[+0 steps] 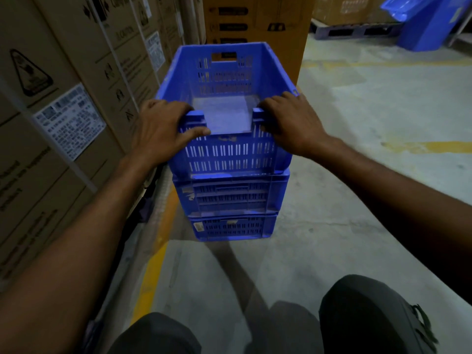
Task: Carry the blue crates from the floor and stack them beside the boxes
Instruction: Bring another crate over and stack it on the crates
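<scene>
Setting top crate point(224, 152) on stack point(229, 198) by boxes point(63, 98) at nine o'clock; left hand point(163, 126) and right hand point(288, 123) grip its rim. Next, let go.

Concrete floor point(357, 213), yellow line point(155, 264); crate stack point(229, 195) stands on it; pallet point(357, 30) far right.

Before me the empty, slotted top crate point(229, 154) sits upright on the middle crate point(229, 195) and bottom crate point(232, 227), all blue, just beside the cardboard boxes point(63, 111).
</scene>
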A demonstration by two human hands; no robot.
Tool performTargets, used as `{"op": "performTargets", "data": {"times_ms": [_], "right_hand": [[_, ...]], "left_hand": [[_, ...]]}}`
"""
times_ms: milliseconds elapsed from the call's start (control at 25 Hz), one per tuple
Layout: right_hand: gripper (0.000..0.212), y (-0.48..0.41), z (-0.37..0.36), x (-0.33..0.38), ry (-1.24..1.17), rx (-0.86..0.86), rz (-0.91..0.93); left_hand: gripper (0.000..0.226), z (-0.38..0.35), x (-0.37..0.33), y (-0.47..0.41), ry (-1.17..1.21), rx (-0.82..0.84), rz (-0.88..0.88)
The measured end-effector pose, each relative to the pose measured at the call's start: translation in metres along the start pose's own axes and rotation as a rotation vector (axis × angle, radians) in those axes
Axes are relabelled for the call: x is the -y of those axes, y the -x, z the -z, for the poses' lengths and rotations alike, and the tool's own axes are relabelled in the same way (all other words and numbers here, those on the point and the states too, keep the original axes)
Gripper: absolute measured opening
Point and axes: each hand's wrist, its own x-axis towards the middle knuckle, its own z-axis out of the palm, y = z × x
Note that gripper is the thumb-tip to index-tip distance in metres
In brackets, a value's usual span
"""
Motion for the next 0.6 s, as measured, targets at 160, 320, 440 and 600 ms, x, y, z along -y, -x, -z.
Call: {"op": "performTargets", "data": {"times_ms": [160, 320, 440, 600], "right_hand": [[0.04, 0.006, -0.004, -0.002, 0.012, -0.052, 0.017], [0.034, 0.002, 0.007, -0.007, -0.06, 0.005, 0.012], [0.033, 0.006, 0.0, -0.007, -0.062, -0.065, 0.015], [0.033, 0.008, -0.012, -0.011, 0.008, -0.086, 0.031]], "left_hand": [[0.055, -0.009, -0.006, 0.008, -0.062, -0.02, 0.034], [0.058, -0.006, -0.011, 0.005, -0.05, -0.041, 0.069], [0.06, -0.017, -0.017, 0.008, -0.135, -0.135, 0.12], [0.055, -0.02, -0.019, 0.013, -0.149, -0.167, 0.136]]}}
